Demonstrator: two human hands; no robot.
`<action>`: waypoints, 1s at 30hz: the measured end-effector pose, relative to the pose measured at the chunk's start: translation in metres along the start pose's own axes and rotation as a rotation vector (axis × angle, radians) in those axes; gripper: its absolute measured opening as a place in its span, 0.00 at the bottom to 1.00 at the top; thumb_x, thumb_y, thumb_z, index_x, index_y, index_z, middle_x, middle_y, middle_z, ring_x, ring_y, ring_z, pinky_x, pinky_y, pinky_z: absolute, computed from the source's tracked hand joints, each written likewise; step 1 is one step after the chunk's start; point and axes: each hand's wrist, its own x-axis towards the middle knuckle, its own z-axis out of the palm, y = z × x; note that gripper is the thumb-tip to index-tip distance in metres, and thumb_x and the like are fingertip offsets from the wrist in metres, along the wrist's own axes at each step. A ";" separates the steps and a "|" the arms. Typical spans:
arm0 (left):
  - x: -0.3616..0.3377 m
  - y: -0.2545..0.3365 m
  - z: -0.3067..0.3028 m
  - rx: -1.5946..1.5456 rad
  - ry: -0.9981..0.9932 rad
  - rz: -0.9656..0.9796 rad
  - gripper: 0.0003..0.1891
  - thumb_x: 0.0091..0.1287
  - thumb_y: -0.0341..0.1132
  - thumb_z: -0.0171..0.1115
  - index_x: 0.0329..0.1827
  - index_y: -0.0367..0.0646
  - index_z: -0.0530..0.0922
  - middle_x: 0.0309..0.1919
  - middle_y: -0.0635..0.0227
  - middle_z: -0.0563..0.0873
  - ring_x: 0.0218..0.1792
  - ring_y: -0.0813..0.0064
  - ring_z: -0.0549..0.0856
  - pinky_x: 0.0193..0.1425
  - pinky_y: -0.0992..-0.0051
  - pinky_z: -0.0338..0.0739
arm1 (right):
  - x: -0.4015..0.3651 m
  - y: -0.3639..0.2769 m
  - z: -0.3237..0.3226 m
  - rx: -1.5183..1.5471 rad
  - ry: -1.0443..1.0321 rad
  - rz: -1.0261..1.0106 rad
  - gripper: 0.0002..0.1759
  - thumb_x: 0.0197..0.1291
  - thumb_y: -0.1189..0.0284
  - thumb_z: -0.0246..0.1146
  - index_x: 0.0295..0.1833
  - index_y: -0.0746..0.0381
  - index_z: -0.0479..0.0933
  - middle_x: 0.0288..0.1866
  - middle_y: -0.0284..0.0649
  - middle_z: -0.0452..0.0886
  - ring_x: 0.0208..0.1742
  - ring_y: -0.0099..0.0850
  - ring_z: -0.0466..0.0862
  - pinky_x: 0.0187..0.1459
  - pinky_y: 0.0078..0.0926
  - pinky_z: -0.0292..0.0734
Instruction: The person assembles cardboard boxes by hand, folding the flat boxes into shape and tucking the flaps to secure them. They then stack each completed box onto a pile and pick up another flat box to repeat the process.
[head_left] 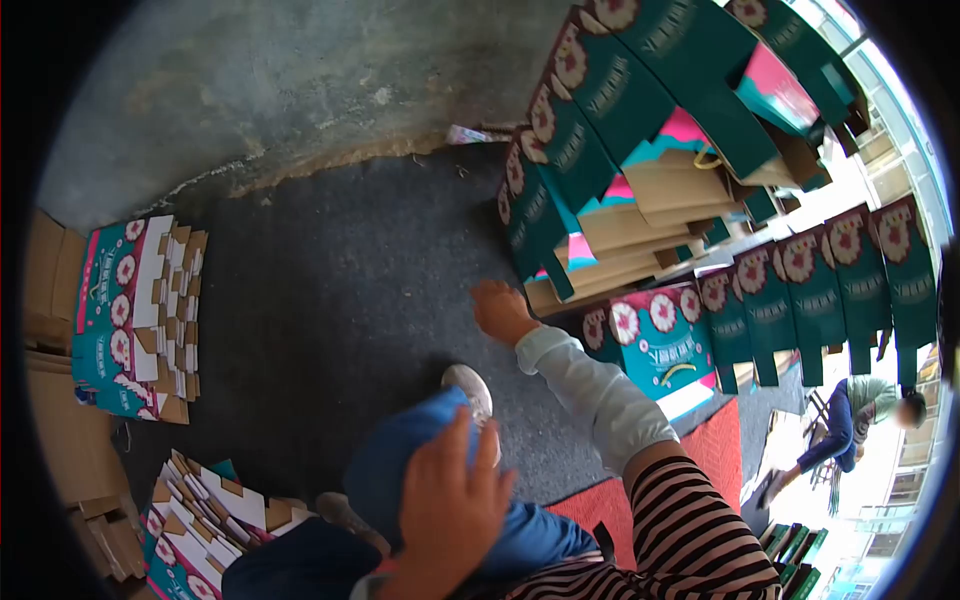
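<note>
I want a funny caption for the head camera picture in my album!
Two bare hands above the dark floor, amid stacks of flower-printed cardboard boxes!

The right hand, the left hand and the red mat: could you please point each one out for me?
Right hand [505, 313]: head view, middle of the hand.
Left hand [452, 510]: head view, back of the hand.
Red mat [716, 450]: head view, bare surface.

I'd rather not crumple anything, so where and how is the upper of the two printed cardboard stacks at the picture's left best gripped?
Probably grip the upper stack by its layered edges, coming from over the dark floor. Those edges jut out unevenly there, offering ends to pinch, while brown cartons stand close on the opposite side.
</note>
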 end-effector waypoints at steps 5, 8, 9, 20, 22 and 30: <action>0.023 0.011 0.008 -0.135 0.003 0.011 0.21 0.69 0.41 0.57 0.61 0.37 0.72 0.58 0.49 0.76 0.53 0.55 0.80 0.51 0.64 0.77 | 0.101 0.072 0.035 -0.672 -0.190 0.093 0.13 0.56 0.68 0.59 0.46 0.57 0.82 0.53 0.44 0.78 0.64 0.43 0.71 0.66 0.52 0.58; 0.030 0.000 0.006 -0.161 -0.015 0.039 0.19 0.73 0.40 0.52 0.61 0.39 0.73 0.57 0.52 0.78 0.50 0.60 0.83 0.49 0.67 0.79 | 0.101 0.105 0.038 -0.912 -0.326 0.038 0.19 0.62 0.66 0.54 0.55 0.59 0.80 0.66 0.47 0.72 0.72 0.45 0.63 0.73 0.50 0.47; 0.032 -0.002 0.005 -0.167 -0.021 0.059 0.18 0.74 0.39 0.51 0.62 0.40 0.73 0.56 0.53 0.79 0.48 0.61 0.84 0.48 0.69 0.79 | 0.097 0.113 0.038 -0.993 -0.326 -0.022 0.20 0.63 0.66 0.53 0.58 0.60 0.79 0.68 0.46 0.70 0.74 0.45 0.61 0.74 0.50 0.44; 0.043 0.009 0.010 -0.265 -0.190 0.120 0.17 0.71 0.34 0.53 0.61 0.42 0.75 0.58 0.53 0.79 0.53 0.59 0.83 0.53 0.68 0.78 | 0.081 0.183 0.027 -1.056 -0.421 -0.006 0.24 0.66 0.66 0.50 0.66 0.60 0.72 0.75 0.41 0.60 0.78 0.41 0.52 0.77 0.47 0.37; 0.050 0.007 0.011 -0.268 -0.203 0.121 0.17 0.70 0.34 0.53 0.61 0.41 0.75 0.58 0.53 0.79 0.53 0.59 0.83 0.52 0.68 0.78 | 0.083 0.203 0.029 -1.040 -0.427 0.032 0.24 0.66 0.67 0.50 0.66 0.59 0.71 0.76 0.40 0.59 0.78 0.40 0.52 0.77 0.46 0.37; 0.064 0.007 0.016 -0.289 -0.219 0.099 0.18 0.70 0.34 0.53 0.61 0.40 0.75 0.58 0.52 0.79 0.53 0.59 0.83 0.52 0.67 0.78 | 0.085 0.271 0.018 -0.984 -0.457 0.164 0.22 0.65 0.67 0.52 0.64 0.60 0.74 0.74 0.39 0.62 0.77 0.37 0.54 0.76 0.45 0.41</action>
